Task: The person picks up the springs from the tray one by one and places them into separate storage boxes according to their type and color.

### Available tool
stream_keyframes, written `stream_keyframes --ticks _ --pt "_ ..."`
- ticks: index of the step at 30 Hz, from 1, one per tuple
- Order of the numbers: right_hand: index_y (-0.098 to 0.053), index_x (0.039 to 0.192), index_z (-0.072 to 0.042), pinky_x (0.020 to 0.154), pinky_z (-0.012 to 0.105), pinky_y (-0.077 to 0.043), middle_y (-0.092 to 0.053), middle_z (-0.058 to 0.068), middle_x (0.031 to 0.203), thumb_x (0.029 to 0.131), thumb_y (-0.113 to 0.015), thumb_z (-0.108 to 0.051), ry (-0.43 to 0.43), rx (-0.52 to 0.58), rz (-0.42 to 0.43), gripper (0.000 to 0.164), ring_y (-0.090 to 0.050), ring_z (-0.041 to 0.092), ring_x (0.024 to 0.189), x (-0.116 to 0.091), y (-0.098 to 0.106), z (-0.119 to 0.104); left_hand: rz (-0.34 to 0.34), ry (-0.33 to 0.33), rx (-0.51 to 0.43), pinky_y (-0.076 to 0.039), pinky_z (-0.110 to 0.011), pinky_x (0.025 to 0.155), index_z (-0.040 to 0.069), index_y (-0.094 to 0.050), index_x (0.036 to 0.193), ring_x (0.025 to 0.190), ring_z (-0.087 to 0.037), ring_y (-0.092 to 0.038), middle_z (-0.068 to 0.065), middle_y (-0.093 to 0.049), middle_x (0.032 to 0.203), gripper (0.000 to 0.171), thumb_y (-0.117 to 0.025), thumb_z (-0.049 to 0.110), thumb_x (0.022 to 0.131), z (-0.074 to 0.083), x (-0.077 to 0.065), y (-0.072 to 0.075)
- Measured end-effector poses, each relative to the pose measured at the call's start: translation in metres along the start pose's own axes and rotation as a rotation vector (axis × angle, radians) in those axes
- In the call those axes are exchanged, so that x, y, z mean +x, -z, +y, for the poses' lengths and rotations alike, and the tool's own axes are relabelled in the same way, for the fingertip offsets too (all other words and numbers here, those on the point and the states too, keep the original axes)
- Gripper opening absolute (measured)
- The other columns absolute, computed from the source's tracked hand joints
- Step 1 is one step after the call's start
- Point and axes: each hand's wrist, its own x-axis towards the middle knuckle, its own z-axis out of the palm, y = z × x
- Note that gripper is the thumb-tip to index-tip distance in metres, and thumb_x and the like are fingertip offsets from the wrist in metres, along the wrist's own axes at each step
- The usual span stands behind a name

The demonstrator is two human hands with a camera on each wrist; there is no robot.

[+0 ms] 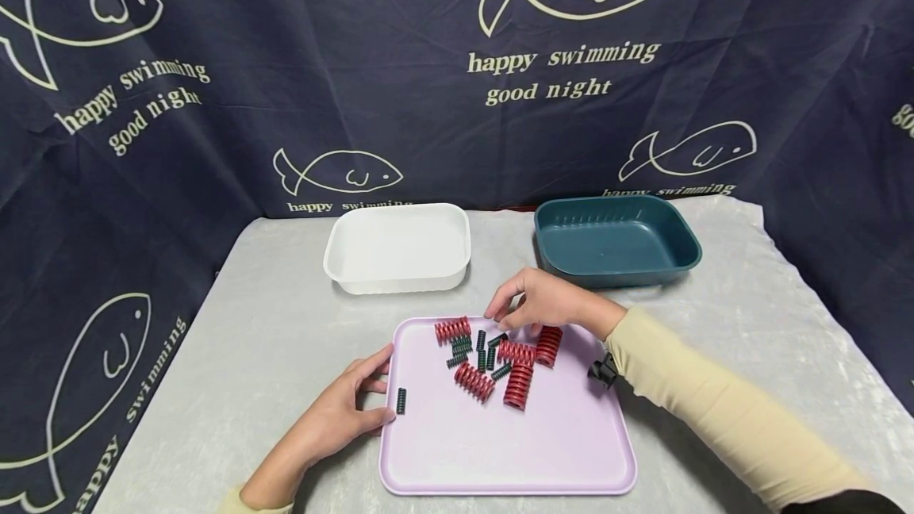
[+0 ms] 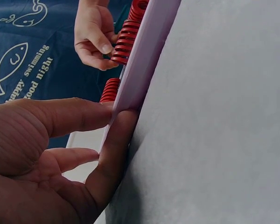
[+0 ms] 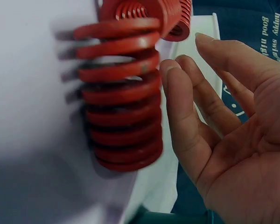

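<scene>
A lilac tray (image 1: 514, 450) carries several thick red coil springs (image 1: 517, 387) and several small dark green springs (image 1: 481, 360), mostly grouped in its far half. One small dark spring (image 1: 401, 400) lies apart by the left rim. My left hand (image 1: 344, 407) grips that rim, with fingers above and below the edge in the left wrist view. Over the far rim, my right hand (image 1: 546, 300) has its fingers loosely bent, nothing between them. In the right wrist view its fingertips (image 3: 177, 77) are beside a large red spring (image 3: 123, 107).
Behind the tray stand a white bin (image 1: 397, 248) on the left and a dark teal bin (image 1: 617, 240) on the right. A pale cloth (image 1: 286, 324) covers the table. Dark blue curtains (image 1: 428, 101) with fish drawings hang around the back and sides.
</scene>
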Motion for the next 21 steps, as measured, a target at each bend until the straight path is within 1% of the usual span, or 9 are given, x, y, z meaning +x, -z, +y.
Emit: stream_keyframes --ticks 5,10,17,19,21 --pt "-0.080 0.107 -0.004 0.049 0.038 -0.060 -0.074 0.004 0.090 0.086 -0.078 0.001 -0.011 -0.007 -0.010 0.021 -0.066 0.025 0.065 -0.001 -0.005 0.002 0.001 0.005 -0.004 -0.065 -0.036 0.071 0.006 -0.036 0.160 0.122 -0.037 -0.051 -0.020 -0.045 0.142 0.090 -0.078 -0.010 0.082 0.001 0.000 0.000" --pt "-0.080 0.105 -0.004 0.047 0.039 -0.059 -0.075 0.004 0.089 0.085 -0.078 0.002 -0.008 -0.022 -0.006 0.021 -0.064 0.021 0.062 0.000 -0.010 0.005 0.004 0.002 0.005 -0.065 -0.035 0.071 0.006 -0.037 0.160 0.122 -0.037 -0.051 -0.020 -0.045 0.141 0.090 -0.079 -0.010 0.082 0.000 0.000 0.000" --pt "-0.081 0.102 -0.006 0.045 0.029 -0.053 -0.076 0.005 0.090 0.085 -0.079 0.003 0.012 -0.058 -0.012 0.020 -0.062 0.014 0.060 -0.001 -0.017 0.005 0.002 0.003 -0.018 -0.065 -0.037 0.071 0.007 -0.037 0.160 0.123 -0.038 -0.050 -0.019 -0.045 0.143 0.090 -0.079 -0.009 0.082 -0.001 0.000 0.000" --pt "-0.081 0.100 -0.006 0.045 0.028 -0.052 -0.076 0.005 0.089 0.084 -0.079 0.005 0.030 -0.068 -0.014 0.020 -0.061 0.013 0.060 0.000 -0.020 0.006 0.001 0.003 -0.020 -0.065 -0.037 0.071 0.007 -0.037 0.160 0.123 -0.038 -0.050 -0.019 -0.045 0.143 0.090 -0.079 -0.009 0.082 -0.001 0.000 0.000" --pt "-0.081 0.099 -0.006 0.047 0.027 -0.053 -0.076 0.005 0.088 0.083 -0.080 0.006 0.057 -0.086 -0.012 0.021 -0.063 0.012 0.062 0.001 -0.022 0.006 0.002 0.002 -0.015 -0.065 -0.036 0.071 0.008 -0.037 0.160 0.123 -0.038 -0.050 -0.019 -0.045 0.143 0.090 -0.079 -0.009 0.082 -0.001 0.000 0.000"
